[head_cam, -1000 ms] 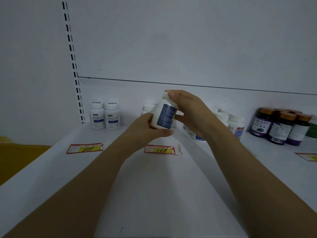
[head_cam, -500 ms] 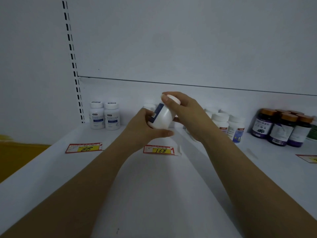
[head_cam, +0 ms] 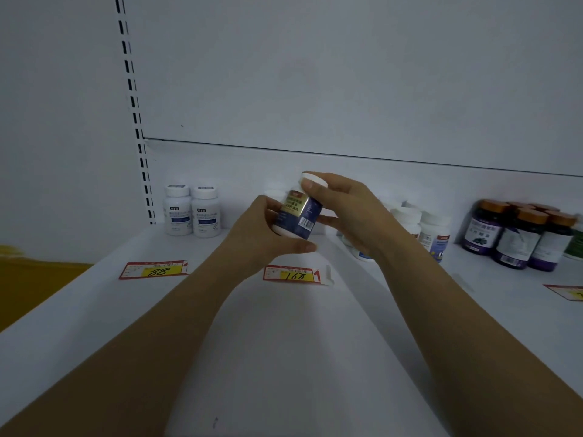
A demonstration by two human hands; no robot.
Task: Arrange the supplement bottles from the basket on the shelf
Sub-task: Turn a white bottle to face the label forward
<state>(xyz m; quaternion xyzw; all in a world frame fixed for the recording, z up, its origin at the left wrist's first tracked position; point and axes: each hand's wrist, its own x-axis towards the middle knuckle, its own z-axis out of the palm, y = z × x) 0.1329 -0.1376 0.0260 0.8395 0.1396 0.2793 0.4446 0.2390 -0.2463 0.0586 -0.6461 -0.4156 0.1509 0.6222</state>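
Note:
A white supplement bottle [head_cam: 298, 212] with a dark blue and gold label and a white cap is held tilted in the air above the white shelf [head_cam: 284, 342]. My left hand [head_cam: 262, 238] grips its base and lower side. My right hand [head_cam: 350, 212] holds its cap and upper side. Behind my hands, other white bottles [head_cam: 274, 190] stand at the back of the shelf, mostly hidden. The basket is not in view.
Two white bottles [head_cam: 192, 211] stand at the back left. White bottles [head_cam: 422, 228] sit right of my hands, and dark bottles with orange caps [head_cam: 520, 234] further right. Price tags reading 88 [head_cam: 154, 270] and 168 [head_cam: 293, 274] lie on the shelf. A slotted upright [head_cam: 135, 108] rises at left.
Both hands have turned the bottle, so its label with the barcode now faces me. The bottle stays at about the same place above the shelf.

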